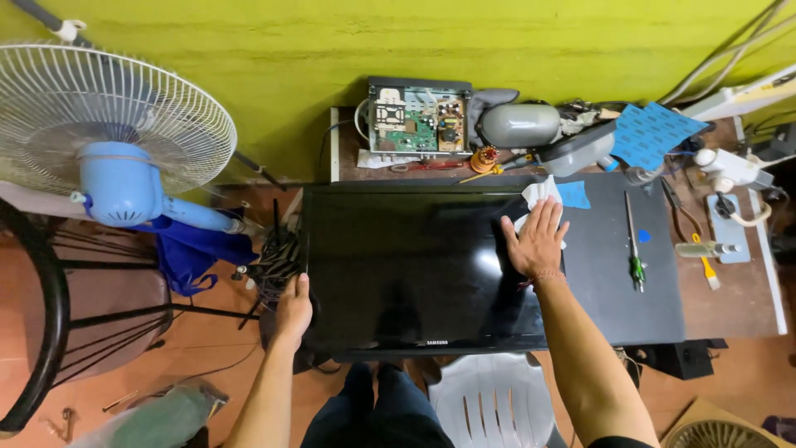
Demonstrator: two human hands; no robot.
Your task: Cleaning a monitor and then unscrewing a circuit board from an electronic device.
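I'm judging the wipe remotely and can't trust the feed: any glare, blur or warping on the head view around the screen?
Head view: sharp overall; a soft pale glare patch on the black TV screen just beside the right hand on the white cloth; the left hand grips the screen's edge; wide-lens bending curves the table and fan at the frame edges.

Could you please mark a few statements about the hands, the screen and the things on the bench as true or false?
1. The right hand presses a white cloth flat on the flat screen. True.
2. The left hand holds the green-handled screwdriver. False: it grips the screen's left edge; the screwdriver lies untouched on the dark mat.
3. The opened box with circuit boards stands behind the screen, by the wall. True.
4. The blue fan sits on the bench to the right. False: it stands left of the bench.
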